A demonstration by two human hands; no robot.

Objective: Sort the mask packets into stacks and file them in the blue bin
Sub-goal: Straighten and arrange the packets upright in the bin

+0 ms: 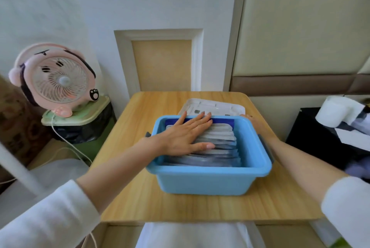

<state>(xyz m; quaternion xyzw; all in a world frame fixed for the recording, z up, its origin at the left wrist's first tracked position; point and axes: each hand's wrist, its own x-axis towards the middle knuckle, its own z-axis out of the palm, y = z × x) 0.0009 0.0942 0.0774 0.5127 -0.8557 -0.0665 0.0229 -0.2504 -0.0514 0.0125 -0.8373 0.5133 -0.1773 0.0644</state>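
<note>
The blue bin (210,179) stands in the middle of the small wooden table (128,197). Several silvery mask packets (218,143) stand on edge inside it, filed in a row, with a dark blue packet (222,122) at the far end. My left hand (186,135) lies flat on top of the packets, fingers straight and spread, pressing them toward the far wall. My right hand (255,125) is behind the bin's far right corner; most of it is hidden by the rim, so its grip cannot be made out.
A white packet or tray (212,106) lies on the table behind the bin. A pink desk fan (58,81) sits on a green-lidded waste bin at the left, its cord trailing down. Black and white items (340,127) lie at the right.
</note>
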